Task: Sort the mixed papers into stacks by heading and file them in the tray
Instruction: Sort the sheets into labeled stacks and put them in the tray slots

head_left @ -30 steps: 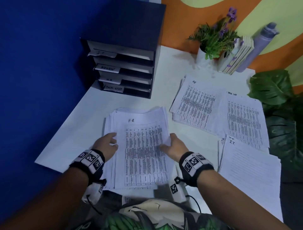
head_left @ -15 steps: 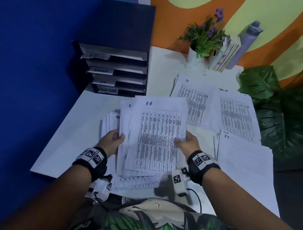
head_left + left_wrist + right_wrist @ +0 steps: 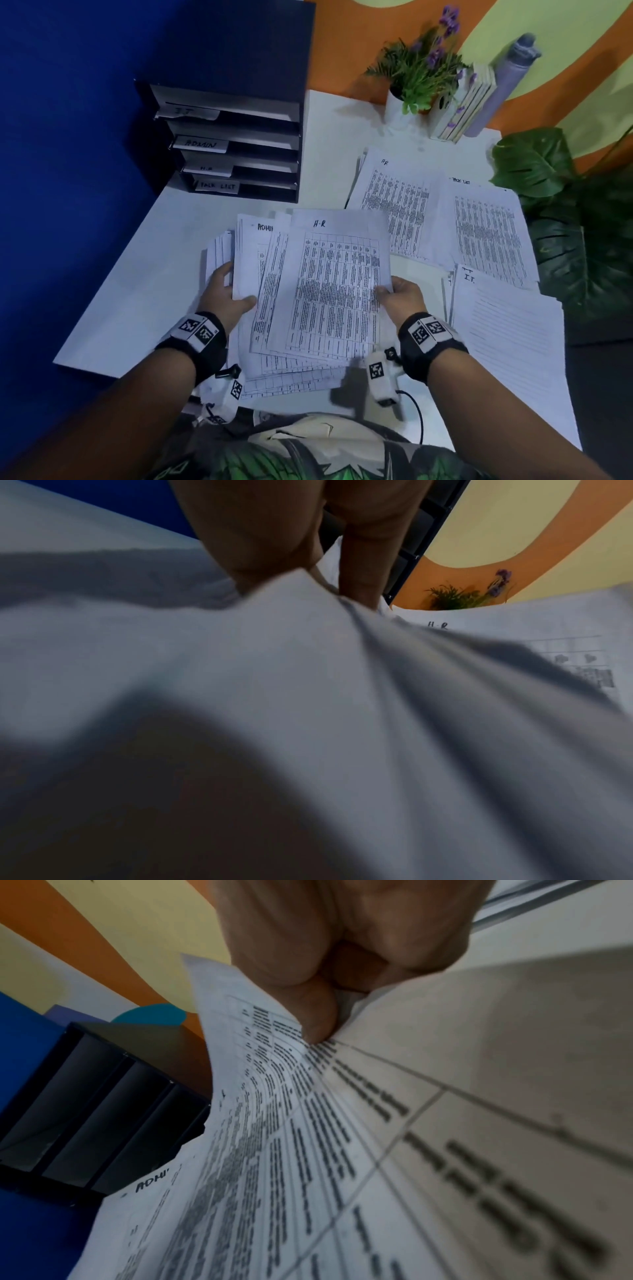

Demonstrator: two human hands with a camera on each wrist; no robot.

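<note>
Head view shows sorting underway: the right hand (image 3: 400,301) pinches an H.R sheet (image 3: 337,284) above the mixed pile (image 3: 246,260), which the left hand (image 3: 226,294) grips. Next, I'd say, it joins the H.R stack (image 3: 397,202).

A sheet headed "H.R" (image 3: 337,284), a printed table on white paper, is lifted over the mixed pile (image 3: 274,359) (the next sheet reads "ADMIN"). At two o'clock lie three sorted stacks: H.R (image 3: 394,205), task list (image 3: 486,233), I.T. (image 3: 507,342). The dark labelled tray (image 3: 233,144) stands at eleven o'clock.
</note>
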